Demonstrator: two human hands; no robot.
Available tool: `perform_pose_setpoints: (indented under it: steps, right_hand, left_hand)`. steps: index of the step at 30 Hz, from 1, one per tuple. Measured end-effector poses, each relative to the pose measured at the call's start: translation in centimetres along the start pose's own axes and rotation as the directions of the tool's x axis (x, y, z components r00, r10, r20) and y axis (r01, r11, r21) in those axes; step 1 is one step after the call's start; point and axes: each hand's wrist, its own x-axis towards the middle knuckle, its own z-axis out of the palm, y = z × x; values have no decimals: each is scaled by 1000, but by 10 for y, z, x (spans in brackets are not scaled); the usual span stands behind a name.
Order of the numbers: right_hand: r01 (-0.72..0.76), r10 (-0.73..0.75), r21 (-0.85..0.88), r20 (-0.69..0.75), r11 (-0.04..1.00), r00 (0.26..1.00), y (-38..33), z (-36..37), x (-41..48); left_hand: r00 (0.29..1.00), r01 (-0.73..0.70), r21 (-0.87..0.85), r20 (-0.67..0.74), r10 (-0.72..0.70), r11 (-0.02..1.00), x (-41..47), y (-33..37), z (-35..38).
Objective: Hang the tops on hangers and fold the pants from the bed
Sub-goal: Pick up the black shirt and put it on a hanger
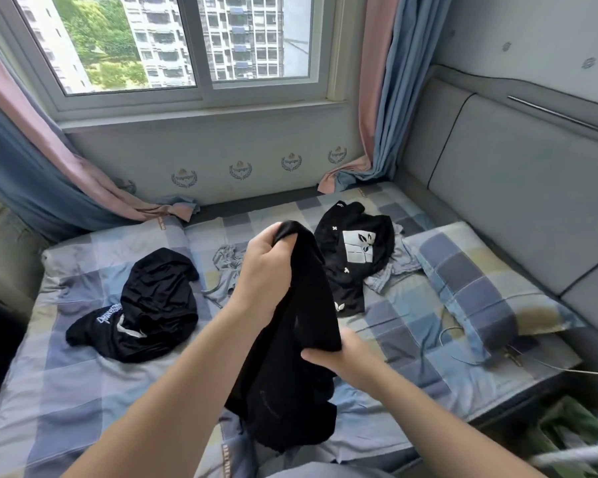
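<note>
While the left hand (pixel 266 270) is clutching the top of a limp plain black fabric garment (pixel 311 305) and the right hand (pixel 339 360) is pinching it lower down, just above the blue checked bed (pixel 66 391), the task is looking barely begun. Nothing is lying folded and no hanger is showing. Crumpled black drawstring pants with white lettering (pixel 145 305), a black top with a white print (pixel 353 250) and a pale grey garment (pixel 227 270) are waiting on the bed. The held garment is hanging bunched; top or pants, I cannot tell.
</note>
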Motion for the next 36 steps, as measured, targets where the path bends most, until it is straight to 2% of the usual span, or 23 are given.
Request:
perform_pose_setpoints:
  steps: [4, 7, 11, 15, 19, 22, 25, 28, 30, 32, 36]
  right_hand:
    - [-51, 38, -118, -114, 992, 993, 28, -9, 8]
    - [-81, 39, -192, -212, 978, 977, 37, -33, 10]
    - [-55, -19, -196, -355, 979, 935, 21, -80, 9]
    - [10, -68, -141, -416, 990, 907, -11, -114, 4]
    - [82, -105, -76, -384, 994, 917, -46, -116, 0]
    - [99, -102, -27, -406, 995, 908, -73, -103, 1]
    - [128, -51, 135, -468, 983, 882, -99, -91, 4]
    - [218, -23, 330, -506, 918, 862, -125, -88, 1]
    - [282, -55, 397, -494, 873, 867, -142, -88, -4]
    - [336, -101, 422, -487, 842, 867, -159, -87, -9]
    - [446, -185, 419, -531, 791, 827, -181, -87, -16]
  left_hand:
    - [998, -15, -6, -57, 15, 1000, 5, 3, -8]
    - [991, 21, -32, -132, -25, 999, 14, -2, -19]
    - [964, 128, -120, -218, -151, 984, 26, -18, -30]
    - [952, 220, -153, -182, -246, 964, 29, -33, -33]
    - [969, 242, -22, -55, -243, 970, 28, -44, -28]
    - [958, 256, 108, 107, -267, 961, 23, -51, -19]
    - [901, 259, 276, 275, -335, 926, 14, -64, -11]
    - [811, 235, 491, 376, -448, 839, 5, -83, -3]
    - [778, 197, 575, 401, -484, 794, -2, -98, 5]
    - [781, 181, 576, 408, -473, 797, -8, -111, 14]
    - [893, 143, 566, 279, -352, 812, -11, -134, 26]
